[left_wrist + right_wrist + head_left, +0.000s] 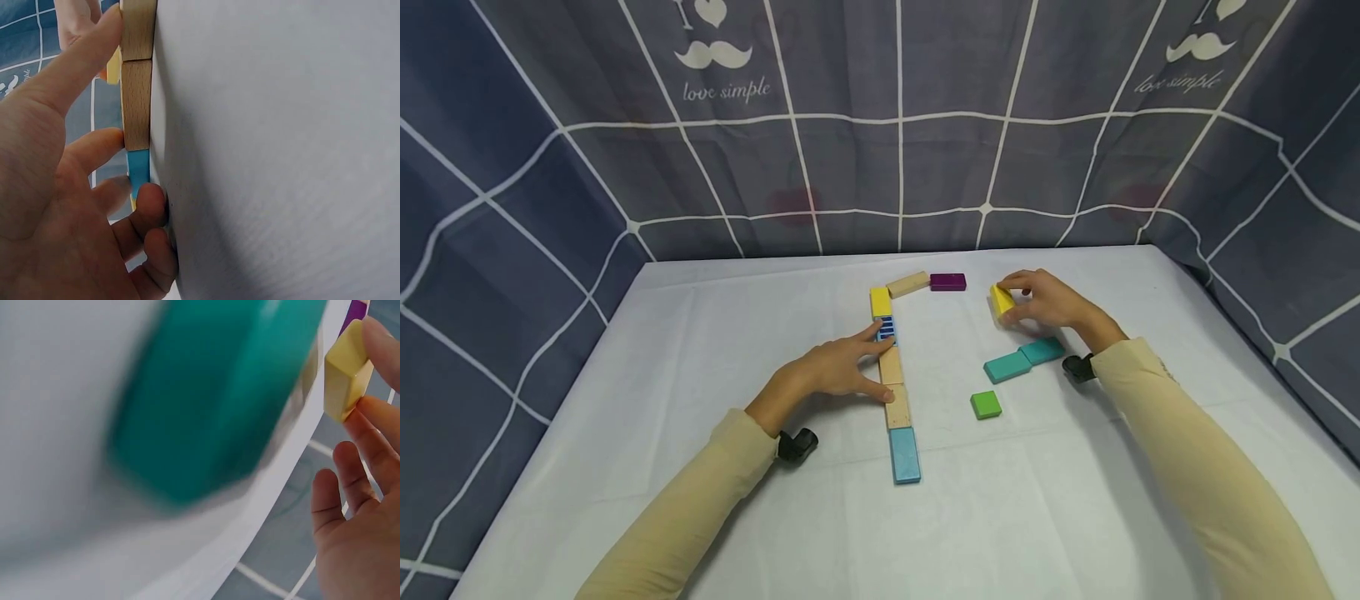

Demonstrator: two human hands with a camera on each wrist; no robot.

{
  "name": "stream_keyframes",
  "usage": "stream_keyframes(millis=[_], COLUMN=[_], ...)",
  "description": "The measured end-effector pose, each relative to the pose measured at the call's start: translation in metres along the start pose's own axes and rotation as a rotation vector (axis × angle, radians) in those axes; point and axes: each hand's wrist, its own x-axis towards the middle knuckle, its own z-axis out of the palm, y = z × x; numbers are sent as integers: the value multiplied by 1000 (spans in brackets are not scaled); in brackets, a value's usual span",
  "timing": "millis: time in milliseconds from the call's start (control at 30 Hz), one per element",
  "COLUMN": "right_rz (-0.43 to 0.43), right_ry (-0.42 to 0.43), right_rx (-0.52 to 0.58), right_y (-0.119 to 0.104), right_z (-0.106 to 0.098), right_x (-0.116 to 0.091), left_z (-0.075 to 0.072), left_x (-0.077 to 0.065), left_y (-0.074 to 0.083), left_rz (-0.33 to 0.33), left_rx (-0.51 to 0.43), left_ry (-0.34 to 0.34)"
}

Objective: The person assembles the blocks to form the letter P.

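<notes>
My right hand (1045, 302) pinches a yellow block (1002, 302) between thumb and fingertips, close over the table at the back right. In the right wrist view the same yellow block (347, 372) shows slanted between the fingers. My left hand (837, 367) lies beside a straight row of blocks, its fingers spread and fairly straight, with fingertips on the row. From back to front that row holds a yellow block (881, 301), a blue striped block (887, 330), two plain wooden blocks (891, 368) and a light blue block (905, 457).
An angled wooden block (908, 285) and a purple block (947, 282) continue from the row's back end. Two teal blocks (1007, 367) lie end to end near my right wrist, with a green block (986, 405) in front. Dark checked curtain (940, 167) surrounds the white-covered table (1000, 500).
</notes>
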Motion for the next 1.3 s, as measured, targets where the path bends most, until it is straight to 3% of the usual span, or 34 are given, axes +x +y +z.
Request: stream_keyframes(millis=[167, 433, 1100, 1300], right_rz=[-18, 24, 42, -14], right_ry=[7, -16, -73, -59], right_rx=[-7, -53, -69, -104], right_y=[-11, -19, -23, -22], right_z=[6, 10, 12, 13], right_x=[18, 36, 41, 40], left_z=[-1, 0, 2, 1], left_x=[0, 0, -1, -1], left_y=[0, -1, -1, -1], left_rz=[8, 13, 12, 12], left_rx=[4, 1, 3, 1], left_ry=[-1, 3, 11, 8])
